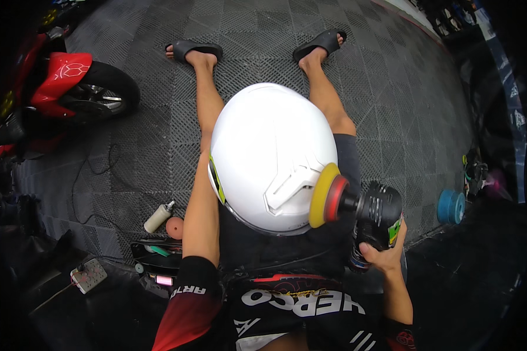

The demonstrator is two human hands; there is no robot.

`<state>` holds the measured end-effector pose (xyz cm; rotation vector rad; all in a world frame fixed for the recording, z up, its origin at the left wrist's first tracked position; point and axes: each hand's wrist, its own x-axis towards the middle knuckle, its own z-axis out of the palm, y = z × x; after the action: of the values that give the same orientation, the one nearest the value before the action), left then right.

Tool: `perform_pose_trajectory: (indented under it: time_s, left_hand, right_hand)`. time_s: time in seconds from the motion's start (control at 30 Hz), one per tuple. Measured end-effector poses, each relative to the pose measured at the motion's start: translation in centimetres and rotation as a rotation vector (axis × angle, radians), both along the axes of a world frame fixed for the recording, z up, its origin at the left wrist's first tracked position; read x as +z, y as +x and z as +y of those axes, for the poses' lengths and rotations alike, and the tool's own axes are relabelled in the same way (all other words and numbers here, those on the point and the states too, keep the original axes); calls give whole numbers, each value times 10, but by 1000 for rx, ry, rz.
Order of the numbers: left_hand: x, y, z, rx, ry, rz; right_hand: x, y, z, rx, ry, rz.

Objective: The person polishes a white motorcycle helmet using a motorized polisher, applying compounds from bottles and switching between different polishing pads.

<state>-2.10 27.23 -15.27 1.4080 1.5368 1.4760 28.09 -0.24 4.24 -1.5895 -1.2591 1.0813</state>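
Observation:
A glossy white helmet (254, 145) rests in front of my body, between my legs, its vent trim facing the lower right. My right hand (384, 256) grips a black cordless polisher (380, 210) by its handle. The polisher's yellow foam pad (321, 195) stands on edge against or very near the helmet's lower right side, by the white vent piece (292, 186); exact contact is unclear. My left forearm reaches along the helmet's left side, and the left hand is hidden behind or under the helmet.
A red motorcycle's front wheel (114, 94) stands at the left. Nearby lie a cream bottle (158, 218), a round pink pad (175, 228), a black tray (158, 259), a power strip (88, 275) and loose cable. Blue rolls (450, 206) sit at the right on the grid-tile floor (254, 52).

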Motion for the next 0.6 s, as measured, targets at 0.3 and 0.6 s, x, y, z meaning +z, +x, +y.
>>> perform_pose_trajectory:
  time_s: [0.3,0.6]
  left_hand:
    - [79,-47,-61,-533,-701,-905]
    - [72,-32,-66,-203,-802,-529]
  right_hand:
    - [26,34,-11,205,218,-267]
    - [61,17,21,414,84,-502]
